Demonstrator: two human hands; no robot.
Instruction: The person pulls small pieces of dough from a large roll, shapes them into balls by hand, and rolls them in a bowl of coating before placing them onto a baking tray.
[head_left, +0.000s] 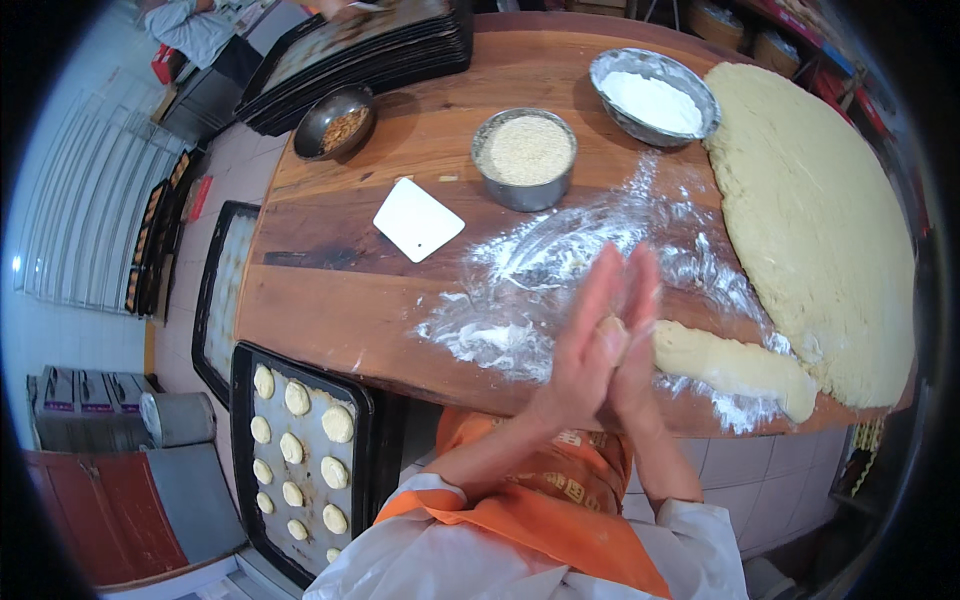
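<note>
My left hand (589, 337) and my right hand (637, 330) are pressed palm to palm above the floured front part of the wooden table. A small piece of dough (613, 324) shows between them, slightly blurred. Just right of my hands lies a thick roll of dough (727, 364), its right end by a large slab of dough (817, 232). White flour (495, 337) is spread on the wood to the left of and beyond my hands. Farther left rests a white plastic dough scraper (418, 220).
Beyond stand a metal bowl of flour (652, 97), a metal container of pale seeds (529, 150) and a tilted bowl with brown bits (337, 127). Stacked black baking trays (375, 67) are at the back left. A tray with dough rounds (367, 420) sits below the table's left edge. Another person (191, 34) stands at upper left.
</note>
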